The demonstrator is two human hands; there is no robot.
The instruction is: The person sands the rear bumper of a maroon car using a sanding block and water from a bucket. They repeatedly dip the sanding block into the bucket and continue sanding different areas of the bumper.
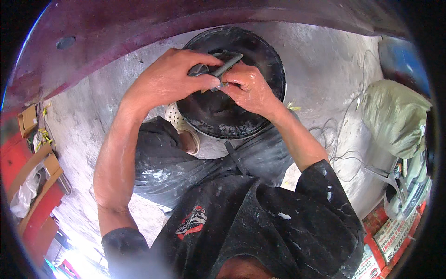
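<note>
In front of me, both hands meet above a round black tub. Between them is a small dark grey piece with a straight, bar-like edge slanting up to the right; its kind I cannot make out. My left hand grips it from the left, thumb below and fingers above, with a dark glossy part showing inside the grasp. On the other side my right hand has its fingers curled and pinched at the lower right of the same piece. The fingers hide much of it. Both hands look wet.
A dark red curved panel spans the top. Cardboard boxes and a red surface lie left. A covered bundle, a blue drum and a loose cable are right. My shoe is beside the tub.
</note>
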